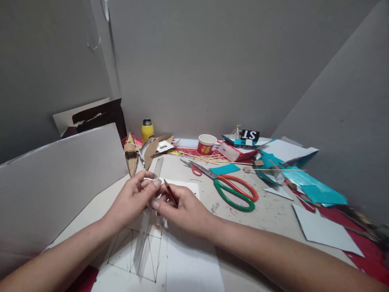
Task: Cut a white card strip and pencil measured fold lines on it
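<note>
My left hand pinches a clear ruler between thumb and fingers, tilted over the paper. My right hand is closed around a dark pencil, its tip pointing up and away from me. The right fingertips come close to the ruler; I cannot tell whether they touch it. Below the hands lies a white paper, with straight dark lines and dots forming a framework figure on its left part. The ruler's lower end crosses that drawing.
Large scissors with green and orange handles lie to the right. Behind stand a paper cup, a yellow bottle and thin sticks. Teal scraps and a white card lie right; a white board stands left.
</note>
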Demonstrator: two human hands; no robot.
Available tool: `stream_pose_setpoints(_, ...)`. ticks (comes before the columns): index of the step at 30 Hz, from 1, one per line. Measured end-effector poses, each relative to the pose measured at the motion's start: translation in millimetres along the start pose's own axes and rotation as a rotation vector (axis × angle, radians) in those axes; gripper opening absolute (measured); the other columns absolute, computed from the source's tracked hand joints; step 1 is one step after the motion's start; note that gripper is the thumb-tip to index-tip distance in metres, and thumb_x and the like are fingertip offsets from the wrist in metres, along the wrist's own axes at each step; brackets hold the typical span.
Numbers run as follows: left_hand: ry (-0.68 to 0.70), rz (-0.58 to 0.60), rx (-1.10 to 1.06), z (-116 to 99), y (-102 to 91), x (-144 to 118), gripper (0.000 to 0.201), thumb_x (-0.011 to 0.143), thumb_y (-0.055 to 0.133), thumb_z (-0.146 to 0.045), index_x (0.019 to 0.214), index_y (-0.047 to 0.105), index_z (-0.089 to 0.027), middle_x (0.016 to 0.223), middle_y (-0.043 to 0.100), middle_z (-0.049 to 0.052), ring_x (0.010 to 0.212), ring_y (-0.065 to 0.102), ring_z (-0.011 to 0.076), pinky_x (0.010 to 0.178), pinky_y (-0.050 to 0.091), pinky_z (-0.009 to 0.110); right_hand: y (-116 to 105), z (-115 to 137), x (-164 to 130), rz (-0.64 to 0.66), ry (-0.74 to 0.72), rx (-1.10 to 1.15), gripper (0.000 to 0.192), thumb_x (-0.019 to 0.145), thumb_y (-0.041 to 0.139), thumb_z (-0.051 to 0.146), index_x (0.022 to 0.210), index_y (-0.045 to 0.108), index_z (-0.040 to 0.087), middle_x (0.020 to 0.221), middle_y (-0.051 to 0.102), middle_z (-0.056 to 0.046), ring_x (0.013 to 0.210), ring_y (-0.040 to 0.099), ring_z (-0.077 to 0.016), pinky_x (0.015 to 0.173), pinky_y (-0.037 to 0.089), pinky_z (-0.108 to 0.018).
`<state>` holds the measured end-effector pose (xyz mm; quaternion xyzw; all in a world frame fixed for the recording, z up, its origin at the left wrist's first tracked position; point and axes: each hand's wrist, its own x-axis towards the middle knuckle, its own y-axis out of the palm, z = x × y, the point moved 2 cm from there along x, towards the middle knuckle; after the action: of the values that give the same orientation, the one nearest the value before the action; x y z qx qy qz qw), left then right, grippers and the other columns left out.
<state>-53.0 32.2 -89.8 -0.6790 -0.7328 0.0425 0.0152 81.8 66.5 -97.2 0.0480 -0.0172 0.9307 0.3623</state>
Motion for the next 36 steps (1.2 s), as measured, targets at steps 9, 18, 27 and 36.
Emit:
stream_pose_setpoints(9, -0.294, 0.260, -0.391, 10, -17.5, 19, 0.032, 0.082, 0.057, -0.040, 0.095, 0.070, -0.013, 0.077, 0.073, 0.011, 0.041, 0.057, 0.0133, 0.038, 0.045, 0.024, -37, -5, 21, -0.285, 0.120, 0.138, 0.019, 0.079, 0.063, 0.034, 0.076, 0.060, 0.015, 0.059, 0.060, 0.002, 0.037, 0.032, -0.0026, 0.035, 0.016, -0.019)
stream_pose_setpoints(18, -0.223, 0.220, -0.270, 1, -10.3, 11, 0.030, 0.088, 0.055, -0.036, 0.091, 0.074, -0.013, 0.057, 0.069, 0.006, 0.037, 0.055, 0.0130, 0.039, 0.043, 0.023, -43, -11, 24, -0.303, 0.181, 0.396, 0.038, 0.067, 0.079, 0.043, 0.070, 0.053, 0.016, 0.058, 0.060, 0.004, 0.035, 0.030, 0.0005, 0.034, 0.012, -0.016)
stream_pose_setpoints(27, -0.212, 0.261, -0.172, 4, -14.1, 12, 0.025, 0.083, 0.067, -0.040, 0.081, 0.073, -0.015, 0.074, 0.074, 0.008, 0.048, 0.063, 0.0122, 0.046, 0.047, 0.021, -44, -8, 24, -0.290, 0.102, 0.426, 0.035, 0.064, 0.081, 0.037, 0.064, 0.053, 0.016, 0.057, 0.061, 0.004, 0.034, 0.029, 0.0001, 0.033, 0.012, -0.017)
stream_pose_setpoints(36, 0.209, -0.476, -0.010, -13, -62.2, 29, 0.020, 0.075, 0.076, -0.032, 0.090, 0.072, -0.019, 0.083, 0.073, 0.003, 0.076, 0.066, 0.0126, 0.070, 0.051, 0.021, -74, 18, 28, -0.602, -0.203, 0.397, 0.032, 0.064, 0.079, 0.034, 0.066, 0.051, 0.019, 0.059, 0.060, 0.005, 0.035, 0.030, -0.0015, 0.034, 0.014, -0.018)
